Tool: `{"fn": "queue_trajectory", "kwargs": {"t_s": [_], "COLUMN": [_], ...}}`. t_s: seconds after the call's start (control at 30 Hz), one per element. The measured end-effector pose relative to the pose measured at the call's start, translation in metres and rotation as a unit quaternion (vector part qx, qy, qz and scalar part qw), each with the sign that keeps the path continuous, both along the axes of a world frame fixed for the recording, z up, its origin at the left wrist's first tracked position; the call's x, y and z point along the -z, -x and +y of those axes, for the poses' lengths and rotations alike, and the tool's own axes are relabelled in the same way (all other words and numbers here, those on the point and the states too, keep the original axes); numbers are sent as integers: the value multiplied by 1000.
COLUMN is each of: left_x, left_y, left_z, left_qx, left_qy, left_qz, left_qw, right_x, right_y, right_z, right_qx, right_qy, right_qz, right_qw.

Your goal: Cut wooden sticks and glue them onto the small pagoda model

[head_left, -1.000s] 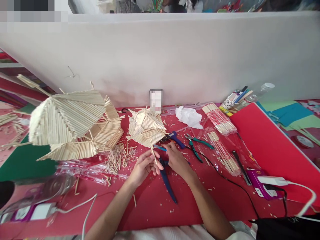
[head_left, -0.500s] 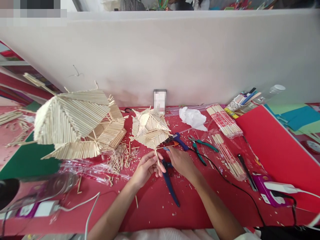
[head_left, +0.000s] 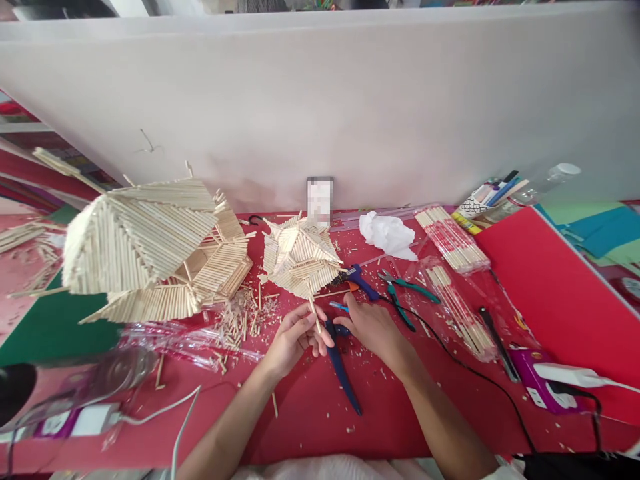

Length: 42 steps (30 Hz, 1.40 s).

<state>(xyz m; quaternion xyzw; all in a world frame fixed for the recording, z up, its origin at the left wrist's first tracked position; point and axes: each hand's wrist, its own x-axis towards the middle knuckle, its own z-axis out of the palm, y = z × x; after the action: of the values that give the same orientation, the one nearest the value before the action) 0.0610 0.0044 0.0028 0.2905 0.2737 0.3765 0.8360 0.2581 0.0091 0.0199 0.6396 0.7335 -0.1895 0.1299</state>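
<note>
My left hand (head_left: 296, 335) pinches a thin wooden stick (head_left: 315, 312) between thumb and fingers. The stick's upper end meets the front edge of a small pointed roof model (head_left: 299, 257) built from sticks. My right hand (head_left: 376, 330) is just to the right, thumb and index finger apart. A blue pen-like piece (head_left: 339, 306) shows in the gap by its fingertips; it looks loose there. Under and between the hands lie blue-handled cutters (head_left: 343, 377). Behind the right hand rests a blue glue gun (head_left: 361, 283).
A larger stick-built house (head_left: 145, 240) stands at left, beside scattered stick offcuts (head_left: 245, 320). To the right are green-handled pliers (head_left: 400, 300), crumpled tissue (head_left: 387, 235), packs of sticks (head_left: 453, 239), a pen cup (head_left: 475, 205) and red board (head_left: 560, 300). A black cord (head_left: 467, 373) crosses the table.
My right hand has drawn back slightly to the right and its fingers have parted around the blue piece. My left hand stays on the stick. The view has tilted a little.
</note>
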Motion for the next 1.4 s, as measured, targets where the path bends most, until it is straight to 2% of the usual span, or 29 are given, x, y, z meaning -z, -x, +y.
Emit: {"fn": "queue_trajectory", "kwargs": {"t_s": [0.2, 0.27, 0.37, 0.43, 0.5, 0.6, 0.67, 0.73, 0.8, 0.83, 0.9, 1.07, 1.13, 1.23, 1.4], "left_x": [-1, -1, -1, -1, -2, -2, -1, -1, -1, -1, 0, 1, 0, -1, 0], "left_y": [0, 0, 0, 0, 0, -1, -1, -1, -1, -1, -1, -1, -1, -1, -1], "left_z": [0, 0, 0, 0, 0, 0, 0, -1, -1, -1, -1, -1, -1, -1, -2], "left_qx": [1, 2, 2, 2, 3, 3, 1, 0, 1, 1, -1, -1, 2, 4, 2], "left_qy": [3, 4, 6, 6, 8, 9, 9, 9, 8, 8, 6, 5, 7, 7, 4], "left_qz": [7, 8, 8, 7, 7, 8, 7, 8, 9, 8, 5, -2, -1, -1, -2], "left_qw": [1000, 1000, 1000, 1000, 1000, 1000, 1000, 1000, 1000, 1000, 1000, 1000, 1000, 1000, 1000], "right_x": [-11, -11, -16, -23, -32, -41, -40, -37, -34, -33, -33, -27, -21, -14, -16], "right_y": [-23, -33, -44, -48, -49, -44, -39, -33, -26, -23, -18, -7, -3, 2, 6], "right_z": [-13, -16, -15, -11, -5, 4, 8, 10, 11, 12, 14, 20, 19, 16, 15], "right_qx": [-28, -26, -9, 2, -6, -17, -30, -40, -32, -26, -23, -22, 5, 38, 17], "right_qy": [32, 17, -50, -52, 5, 95, 114, 116, 106, 97, 69, -84, -136, -153, -214], "right_qz": [39, 69, 171, 274, 415, 613, 691, 738, 762, 766, 755, 671, 649, 629, 574], "right_qw": [998, 997, 984, 960, 910, 784, 713, 664, 638, 635, 651, 736, 748, 762, 790]}}
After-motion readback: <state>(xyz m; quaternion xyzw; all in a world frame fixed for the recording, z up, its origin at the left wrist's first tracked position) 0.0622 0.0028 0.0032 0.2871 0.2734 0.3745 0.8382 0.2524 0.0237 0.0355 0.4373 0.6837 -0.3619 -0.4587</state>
